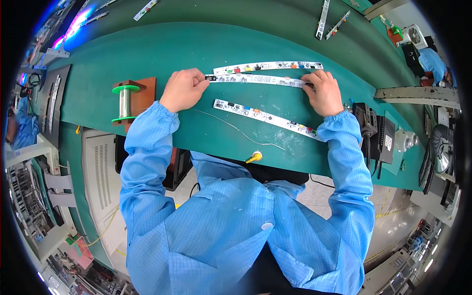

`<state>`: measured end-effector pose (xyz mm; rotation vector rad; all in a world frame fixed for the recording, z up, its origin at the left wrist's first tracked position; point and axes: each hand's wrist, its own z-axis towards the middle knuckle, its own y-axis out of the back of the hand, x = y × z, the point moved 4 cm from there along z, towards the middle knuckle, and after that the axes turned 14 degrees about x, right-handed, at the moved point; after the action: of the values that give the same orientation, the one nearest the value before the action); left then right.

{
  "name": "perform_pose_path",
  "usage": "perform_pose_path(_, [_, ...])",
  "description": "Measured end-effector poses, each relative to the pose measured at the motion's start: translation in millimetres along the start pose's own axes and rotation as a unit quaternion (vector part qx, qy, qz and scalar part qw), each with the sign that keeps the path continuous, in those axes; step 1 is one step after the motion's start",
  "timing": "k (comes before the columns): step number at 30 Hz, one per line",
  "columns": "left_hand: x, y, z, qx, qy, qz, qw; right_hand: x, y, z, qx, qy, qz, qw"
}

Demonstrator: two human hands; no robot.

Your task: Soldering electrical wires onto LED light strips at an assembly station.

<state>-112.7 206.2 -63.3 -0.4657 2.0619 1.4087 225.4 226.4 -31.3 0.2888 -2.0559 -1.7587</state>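
White and narrow, a circuit strip (260,79) is stretching across the green counter (196,49), and I am pinching its left end in my left grip (185,90) and its right end in my right grip (323,92), fingers closing narrowly on both. Just beyond that held strip, a second strip (268,67) is lying; nearer me than it, a third strip (268,118) is slanting and a thin wire (236,129) is curving. Left of it, a wire spool (126,103) is standing beside a brown block (147,96).
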Motion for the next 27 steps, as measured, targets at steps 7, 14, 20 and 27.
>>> perform_pose_path(7, [12, -4, -6, -0.003, -0.02, -0.263, 0.965, 17, 10, -35, -0.095, 0.084, 0.096, 0.987])
perform_pose_path(14, [-3, -9, -23, -0.032, 0.006, -0.372, 0.928, 43, 22, -76, -0.259, 0.161, 0.039, 0.952])
perform_pose_path(20, [-28, -5, -39, 0.02, -0.127, -0.558, 0.82, 53, 19, -98, -0.342, 0.232, 0.062, 0.909])
perform_pose_path(27, [-45, 1, -49, 0.119, -0.229, -0.741, 0.62, 49, 15, -106, -0.36, 0.231, 0.058, 0.902])
